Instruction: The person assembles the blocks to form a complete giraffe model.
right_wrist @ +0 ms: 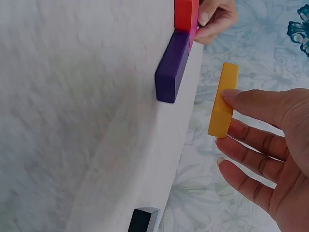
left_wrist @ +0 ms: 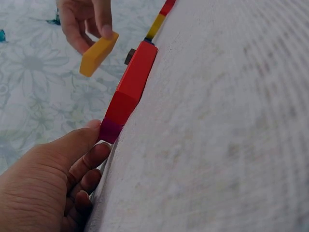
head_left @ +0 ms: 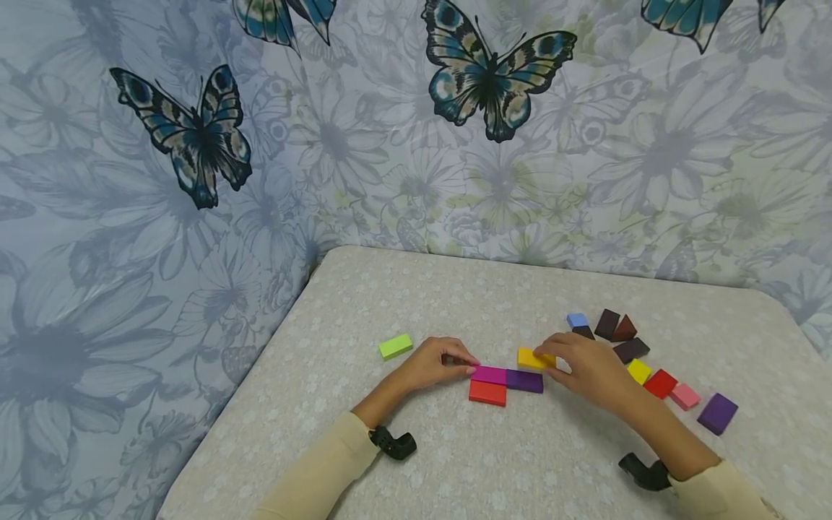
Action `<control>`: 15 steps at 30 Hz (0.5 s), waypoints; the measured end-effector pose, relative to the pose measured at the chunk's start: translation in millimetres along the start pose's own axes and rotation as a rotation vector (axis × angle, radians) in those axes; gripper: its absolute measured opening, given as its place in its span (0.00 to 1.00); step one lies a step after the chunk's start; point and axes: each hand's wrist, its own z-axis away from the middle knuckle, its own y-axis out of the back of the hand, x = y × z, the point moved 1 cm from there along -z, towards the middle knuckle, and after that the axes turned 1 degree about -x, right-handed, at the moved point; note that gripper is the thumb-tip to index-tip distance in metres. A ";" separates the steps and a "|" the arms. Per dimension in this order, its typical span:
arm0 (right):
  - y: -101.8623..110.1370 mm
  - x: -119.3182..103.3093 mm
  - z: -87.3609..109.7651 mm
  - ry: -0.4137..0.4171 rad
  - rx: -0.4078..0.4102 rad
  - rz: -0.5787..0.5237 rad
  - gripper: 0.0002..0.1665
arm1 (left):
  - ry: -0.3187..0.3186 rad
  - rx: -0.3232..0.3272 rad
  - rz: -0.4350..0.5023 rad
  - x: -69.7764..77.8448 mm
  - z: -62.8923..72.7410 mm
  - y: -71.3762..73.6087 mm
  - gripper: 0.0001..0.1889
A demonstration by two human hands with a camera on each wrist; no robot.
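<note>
Reaching in from the near edge, two arms in pale cream sleeves stretch over the counter (head_left: 455,462), each with a black wrist mount strapped on. A left hand (head_left: 432,365) lies low with its fingers loosely curled, the thumb tip pressed against the end of the magenta block (head_left: 489,374); it grips nothing. A right hand (head_left: 588,368) pinches the yellow block (head_left: 533,358) between thumb and fingertips, holding it tilted just above the counter, at the far right end of the little cluster.

That cluster sits between the hands: the red block (head_left: 487,393) nearest, the magenta one touching its far side, and the purple block (head_left: 524,380) butted against the magenta one's right end. All are flat, smooth, matte rectangles with crisp edges.

Off to the right lie loose pieces: a violet block (head_left: 717,413), a pink one, a red one, a yellow one, then dark brown slabs and a small blue piece farther back. A lime green block (head_left: 396,346) rests alone to the left. The counter wears a grey cloth with a faint floral print, and a butterfly-patterned curtain (head_left: 195,137) hangs behind.
</note>
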 end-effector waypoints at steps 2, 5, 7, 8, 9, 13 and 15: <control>-0.9 -4.2 4.7 0.013 0.008 0.010 0.19 | 0.003 -0.009 0.000 0.3 -0.2 0.4 0.09; -1.4 -10.6 10.4 0.031 0.016 0.017 0.19 | 0.006 -0.014 0.003 1.4 -0.3 1.0 0.09; -2.0 -14.7 13.7 0.032 0.004 0.017 0.19 | 0.009 -0.014 -0.001 2.0 0.0 1.4 0.09; -2.2 -16.9 15.3 0.033 -0.008 0.014 0.19 | 0.012 -0.015 -0.002 2.0 0.3 1.5 0.09; -2.6 -19.0 16.8 0.032 -0.021 0.008 0.19 | 0.015 -0.015 -0.003 2.0 0.6 1.5 0.09; -6.3 -24.4 23.9 0.023 -0.045 -0.005 0.18 | 0.021 -0.017 -0.004 1.2 -0.3 0.6 0.09; -8.5 -26.5 26.6 0.025 -0.045 -0.014 0.17 | 0.022 -0.014 -0.001 0.9 -0.6 0.1 0.09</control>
